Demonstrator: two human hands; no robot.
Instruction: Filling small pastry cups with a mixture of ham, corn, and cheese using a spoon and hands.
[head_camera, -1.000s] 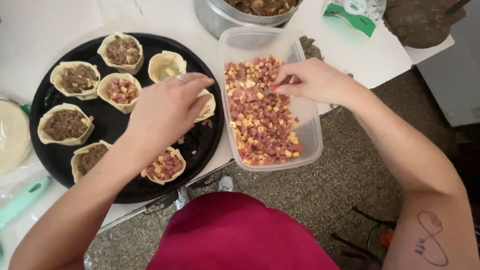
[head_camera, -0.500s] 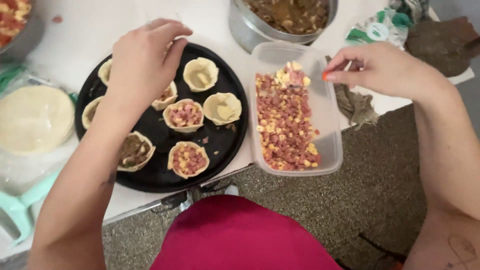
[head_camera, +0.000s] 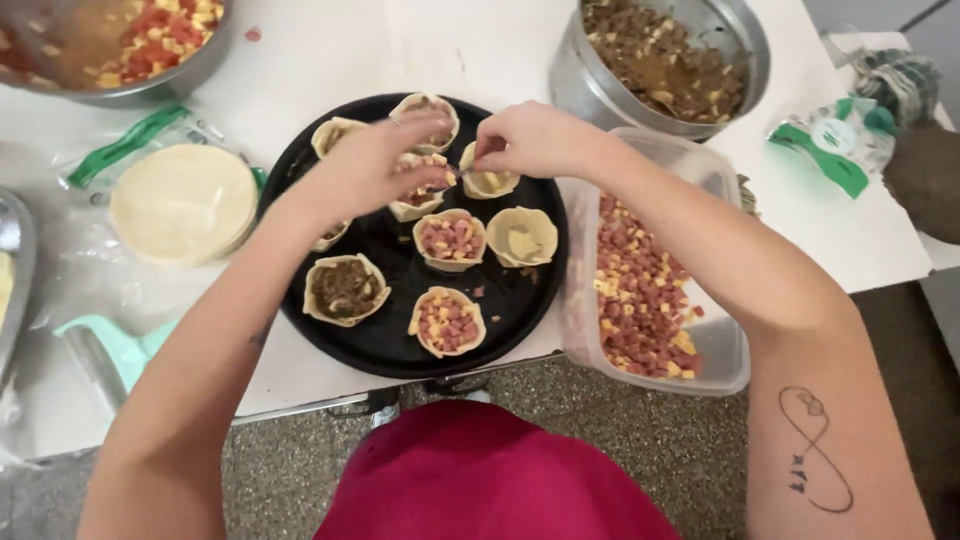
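We had both hands over the round black tray (head_camera: 300, 180), close together near its far side. Our left hand (head_camera: 375, 165) was cupped, fingers curled down around a small dough cup (head_camera: 420, 195) partly filled with diced pink and yellow pieces; it steadied the cup's rim rather than lifting it. Our right hand (head_camera: 530, 140) hovered just beside the left, its fingertips pinched together over an almost empty dough cup (head_camera: 490, 183), and whether a pinch of filling sat between them we could not tell.

The dough cups stood upright, mouths facing up; they were round, so they had no long axis to speak of. Just nearer us than the hands stood a filled cup (head_camera: 450, 238) and an empty one (head_camera: 522, 235). Nearer still were a cup of brown mince (head_camera: 345, 288) and another cup of diced filling (head_camera: 447, 320). Beyond the left hand's fingers, two more cups (head_camera: 428, 108) showed in part.

Under our right forearm lay the clear plastic tub (head_camera: 700, 170) of diced filling, its long axis running away from us, alongside the tray. Beyond the right hand stood a metal pot (head_camera: 740, 50) of brown mince. Out past our left forearm lay a stack of round dough discs (head_camera: 182, 203) on its wrapper, with a metal bowl (head_camera: 150, 85) of mixed filling farther off.
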